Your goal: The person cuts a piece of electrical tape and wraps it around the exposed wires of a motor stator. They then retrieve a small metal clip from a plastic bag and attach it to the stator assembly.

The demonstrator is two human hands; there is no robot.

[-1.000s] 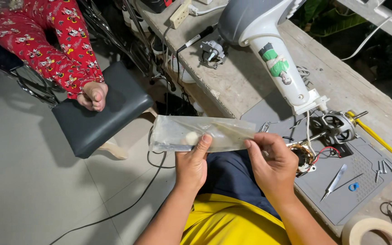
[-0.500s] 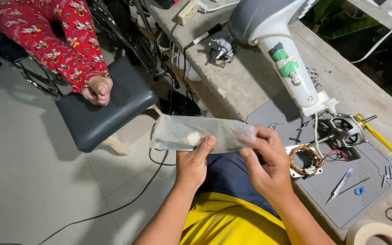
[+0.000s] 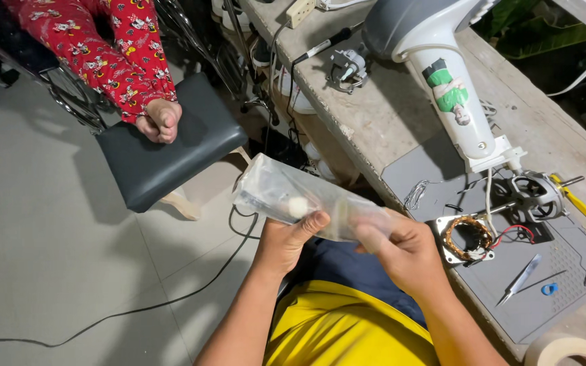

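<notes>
Bag (image 3: 286,196) tilted up leftward since before; left hand (image 3: 289,240) and right hand (image 3: 401,251) both pinch it above the lap. Contents blurry, maybe one white lump; table's (image 3: 374,115) tape roll (image 3: 564,349) cut off.

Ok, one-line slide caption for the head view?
Both hands, left hand and right hand, hold a clear plastic bag beside a workbench.

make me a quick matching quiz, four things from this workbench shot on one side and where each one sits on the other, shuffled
Things:
1. clear plastic bag
2. copper coil
3. tape roll
4. tweezers

Places:
A. bottom right corner of the view
B. held between left hand and right hand
C. on the grey mat, right of the coil
D. at the mat's left edge, by the red wires

Pairs: 1-B, 2-D, 3-A, 4-C
</notes>
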